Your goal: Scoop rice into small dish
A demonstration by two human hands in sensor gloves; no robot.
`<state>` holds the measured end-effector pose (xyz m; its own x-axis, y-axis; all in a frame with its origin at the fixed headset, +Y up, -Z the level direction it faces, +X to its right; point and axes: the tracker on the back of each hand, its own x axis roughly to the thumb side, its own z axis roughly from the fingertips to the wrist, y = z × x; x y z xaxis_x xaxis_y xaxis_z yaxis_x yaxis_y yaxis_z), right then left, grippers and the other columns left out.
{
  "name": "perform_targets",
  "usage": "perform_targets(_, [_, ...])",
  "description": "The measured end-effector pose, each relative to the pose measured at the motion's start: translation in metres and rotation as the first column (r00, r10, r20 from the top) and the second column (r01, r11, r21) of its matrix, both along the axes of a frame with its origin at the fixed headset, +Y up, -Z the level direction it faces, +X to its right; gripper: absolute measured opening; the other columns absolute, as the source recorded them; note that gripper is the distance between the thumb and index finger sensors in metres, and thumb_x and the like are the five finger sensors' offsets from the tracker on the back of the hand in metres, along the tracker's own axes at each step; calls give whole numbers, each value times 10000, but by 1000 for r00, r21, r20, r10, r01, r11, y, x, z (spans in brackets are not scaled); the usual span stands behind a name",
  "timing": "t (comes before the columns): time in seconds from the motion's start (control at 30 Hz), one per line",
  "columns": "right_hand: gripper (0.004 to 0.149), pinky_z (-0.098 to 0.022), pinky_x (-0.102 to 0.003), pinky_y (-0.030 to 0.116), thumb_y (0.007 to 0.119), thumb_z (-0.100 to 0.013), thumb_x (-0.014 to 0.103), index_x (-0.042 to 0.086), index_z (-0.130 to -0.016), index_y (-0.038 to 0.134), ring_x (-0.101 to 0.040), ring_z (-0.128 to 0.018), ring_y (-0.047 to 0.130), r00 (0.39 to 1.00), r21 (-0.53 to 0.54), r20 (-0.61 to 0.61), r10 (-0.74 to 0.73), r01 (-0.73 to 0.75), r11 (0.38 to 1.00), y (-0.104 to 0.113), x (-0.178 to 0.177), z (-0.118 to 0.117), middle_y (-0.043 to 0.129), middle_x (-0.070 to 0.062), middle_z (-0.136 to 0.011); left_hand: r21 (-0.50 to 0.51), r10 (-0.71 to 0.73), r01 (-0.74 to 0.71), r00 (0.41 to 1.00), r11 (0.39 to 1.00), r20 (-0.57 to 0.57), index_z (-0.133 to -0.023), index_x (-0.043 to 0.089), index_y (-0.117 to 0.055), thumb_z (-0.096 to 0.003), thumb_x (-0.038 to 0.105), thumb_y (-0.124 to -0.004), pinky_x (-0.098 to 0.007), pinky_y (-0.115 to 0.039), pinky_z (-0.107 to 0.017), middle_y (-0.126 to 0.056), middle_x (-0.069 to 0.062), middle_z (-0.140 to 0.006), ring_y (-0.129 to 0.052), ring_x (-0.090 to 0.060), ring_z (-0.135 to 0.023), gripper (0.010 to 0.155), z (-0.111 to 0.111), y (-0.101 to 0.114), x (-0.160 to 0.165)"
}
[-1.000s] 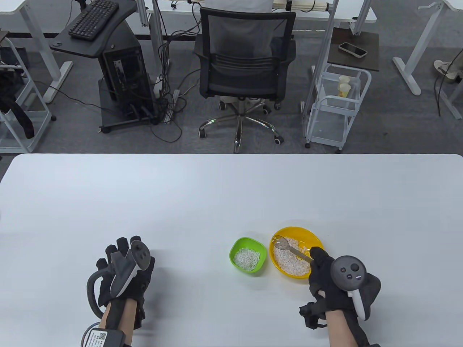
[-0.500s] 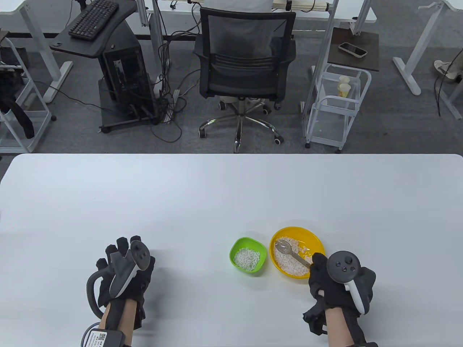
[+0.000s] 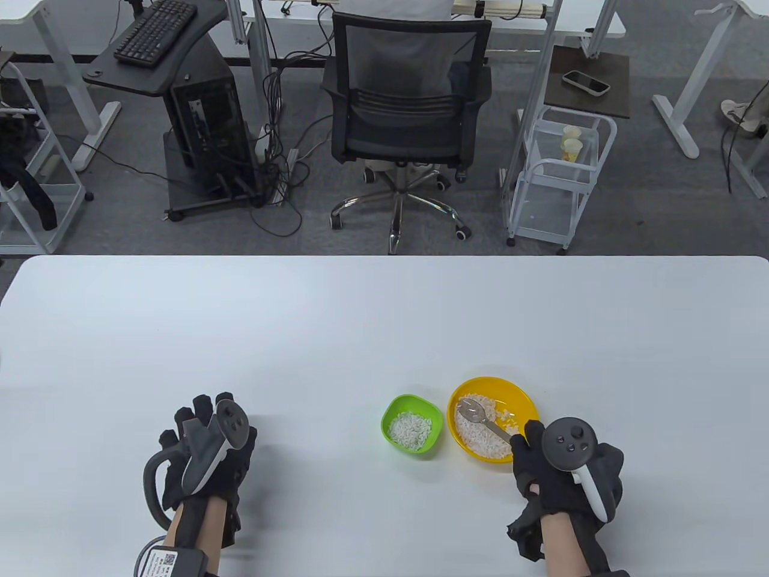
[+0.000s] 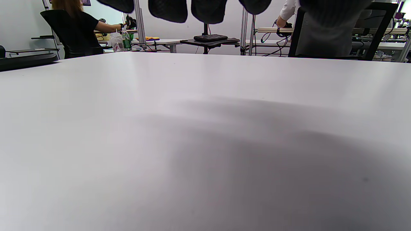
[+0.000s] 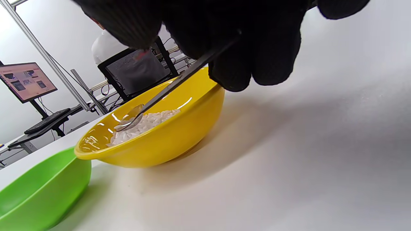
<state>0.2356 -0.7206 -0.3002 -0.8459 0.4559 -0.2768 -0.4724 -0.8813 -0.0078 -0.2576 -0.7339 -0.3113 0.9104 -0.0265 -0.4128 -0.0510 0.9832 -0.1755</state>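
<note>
My right hand (image 3: 562, 475) pinches the spoon (image 3: 483, 419) by its handle end at the near right rim of the yellow bowl (image 3: 516, 396). The spoon's long axis runs from my fingers up-left, its head lying on the rice (image 3: 480, 436). Left of the bowl, just beside it, sits the green dish (image 3: 393, 412) with some rice. My left hand (image 3: 204, 460) lies flat, fingers spread, on the worktop (image 3: 360, 324), well apart to the left.

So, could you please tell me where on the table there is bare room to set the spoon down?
The broad strip of table beyond both bowls is bare, as is the stretch between the left hand and the green dish. It is crowded where the green dish, yellow bowl and right hand sit close together.
</note>
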Motion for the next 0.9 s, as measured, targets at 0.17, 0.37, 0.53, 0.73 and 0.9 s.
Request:
perform_targets(0.17, [584,-631,-805,411,671,-604,377,60,-1090,610,-576,-861,751,999,-8,0,39,-39,999,1,-2,1,827,-287,-957,1,2,-2,1000,1000,0,-1111,439,-369,-477,643,-634,-571,-441,-846,-408,75,-1267,-449,-263,-1185,717,0,0,0])
perform_targets(0.37, [637,-632,-827,284,670,-605,412,126,-1142,480,-619,-1013,493,992,34,55,113,-115,993,5,1,2,561,-282,-1146,8,6,-6,1000,1000,4,-1111,439,-362,-477,643,-634,-571,-440,-846,-398,74,-1268,-442,-262,-1186,719,-1,-1,0])
perform_targets(0.53, [717,-635,-817,185,674,-597,470,192,-1161,330,-594,-1066,228,986,67,88,142,-148,987,8,5,4,287,-213,-1222,33,-1,0,1000,999,11,-1107,448,-320,-475,647,-630,-570,-432,-849,-364,78,-1270,-412,-263,-1190,731,-1,0,0])
perform_targets(0.73, [815,-619,-766,32,675,-572,551,273,-1129,148,-492,-1008,-83,980,103,143,137,-152,983,9,15,5,19,-158,-1192,96,9,-12,999,995,32,-1088,465,-199,-470,667,-607,-569,-369,-860,-225,86,-1268,-277,-267,-1193,767,0,1,-3])
perform_targets(0.9, [839,-606,-767,14,668,-564,574,274,-1123,119,-498,-988,-110,984,69,162,78,-90,994,4,26,4,-17,-164,-1181,107,30,-37,997,994,65,-1070,472,-140,-457,693,-568,-570,-341,-860,-151,85,-1256,-214,-276,-1185,780,1,-1,-2])
